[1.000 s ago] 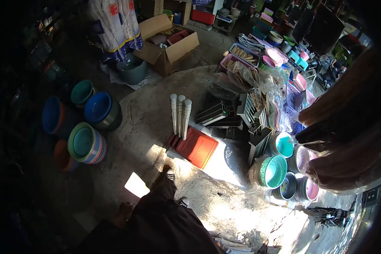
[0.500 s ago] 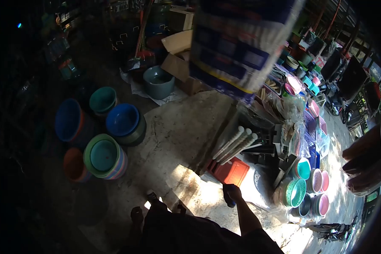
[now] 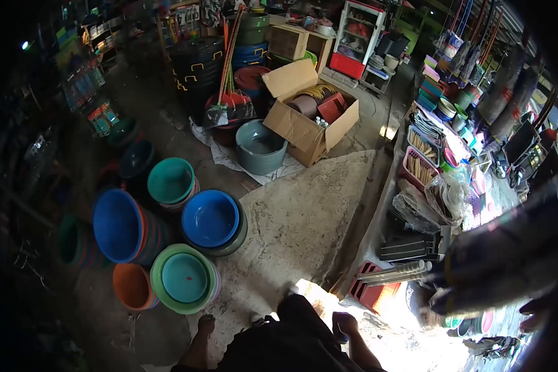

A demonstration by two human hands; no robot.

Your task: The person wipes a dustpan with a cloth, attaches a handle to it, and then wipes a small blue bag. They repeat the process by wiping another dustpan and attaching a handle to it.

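My left hand hangs low by my side with its fingers curled in, nothing showing in it. The nearest thing to it is a stack of basins with a light green rim and a turquoise basin inside. On the other side, my right hand is closed round a small dark object, its kind too dim to make out. Both hands are well above the floor. Past the right hand lie red trays with pale rods across them.
Blue basins and an orange pot stand at left. Ahead are a grey tub and an open cardboard box of goods. Low shelving with baskets runs along the right. Blurred wrapped packs hang at right.
The view has moved forward and tilted up, showing more of the shop ahead. The hanging pack that filled the top has left that spot; blurred packs now show at right. My right hand appears lower.
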